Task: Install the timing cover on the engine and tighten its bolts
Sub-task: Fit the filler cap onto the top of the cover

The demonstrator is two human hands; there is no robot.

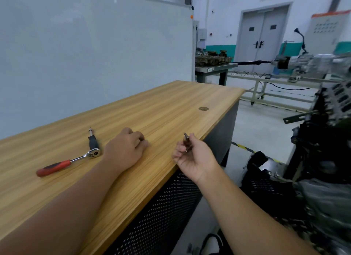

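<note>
A few small bolts [186,142] are pinched in the right hand [193,157] above the tabletop [161,110] near edge; light, hard and easily dropped, they are best held by the heads; the left hand [125,150] is rested loosely curled, holding nothing visible, beside the ratchet [70,160]; the engine [322,140] is seen at right

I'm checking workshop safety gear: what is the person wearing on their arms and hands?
Nothing visible. The left hand and right hand are bare, with no gloves, rings or watch, and both forearms are uncovered, with no sleeve in view.
</note>
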